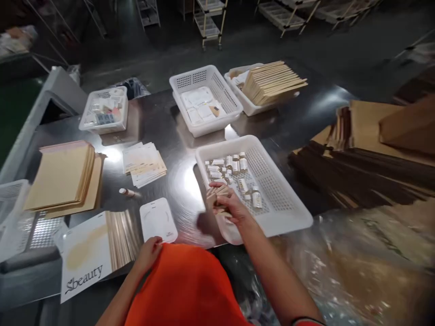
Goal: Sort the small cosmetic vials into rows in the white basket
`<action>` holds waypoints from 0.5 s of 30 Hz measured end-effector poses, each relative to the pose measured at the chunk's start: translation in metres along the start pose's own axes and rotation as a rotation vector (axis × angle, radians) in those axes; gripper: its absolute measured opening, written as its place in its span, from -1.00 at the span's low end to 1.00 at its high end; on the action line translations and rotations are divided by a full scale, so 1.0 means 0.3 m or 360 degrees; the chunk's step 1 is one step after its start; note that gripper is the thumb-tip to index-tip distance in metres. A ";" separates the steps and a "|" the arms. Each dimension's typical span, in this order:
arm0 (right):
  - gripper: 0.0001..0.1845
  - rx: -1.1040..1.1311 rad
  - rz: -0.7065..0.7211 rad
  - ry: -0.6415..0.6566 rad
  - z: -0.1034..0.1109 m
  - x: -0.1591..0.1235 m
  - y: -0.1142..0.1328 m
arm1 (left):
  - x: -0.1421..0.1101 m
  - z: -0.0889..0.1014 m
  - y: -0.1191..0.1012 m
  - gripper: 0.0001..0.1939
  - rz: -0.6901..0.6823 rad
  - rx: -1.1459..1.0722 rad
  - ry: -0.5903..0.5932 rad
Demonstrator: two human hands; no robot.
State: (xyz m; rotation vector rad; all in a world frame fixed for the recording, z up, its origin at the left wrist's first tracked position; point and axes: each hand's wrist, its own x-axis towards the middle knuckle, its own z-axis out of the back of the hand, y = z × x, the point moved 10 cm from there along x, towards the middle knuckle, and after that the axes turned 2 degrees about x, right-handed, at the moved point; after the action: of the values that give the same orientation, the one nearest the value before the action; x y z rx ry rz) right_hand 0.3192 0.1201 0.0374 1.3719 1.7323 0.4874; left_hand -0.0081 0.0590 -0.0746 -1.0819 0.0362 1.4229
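Note:
My right hand (229, 206) is closed around a bundle of thin beige sticks (219, 192), over the near left corner of a white plastic basket (288, 213). Several small glass bottles (256, 198) with white labels and white caps lie in that basket. By the table's front edge, my left hand (149, 253) has its fingers together at the lower edge of a white card (158, 219) with rounded corners; its grip is partly hidden. One small bottle (128, 193) lies on the table beyond this card.
Printed cards (144, 163) lie loosely spread, near a stack of beige envelopes (61, 176). At front left is a row of "beauty" boards (86, 253). Further baskets (234, 106) stand behind, one bearing envelopes (275, 81). Brown cardboard (360, 167) is piled right, beside clear plastic wrapping (356, 262).

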 end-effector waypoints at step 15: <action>-0.88 -0.1798 0.0070 -0.0571 0.025 0.238 -0.497 | -0.031 0.177 0.081 -0.57 0.0068 -0.0195 -0.0184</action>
State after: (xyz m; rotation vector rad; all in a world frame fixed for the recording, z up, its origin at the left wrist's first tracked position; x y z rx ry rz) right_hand 0.2340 0.1368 -0.1035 0.6007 0.8441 0.9727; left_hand -0.0594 0.0791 -0.0535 -1.1020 -0.1128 1.5402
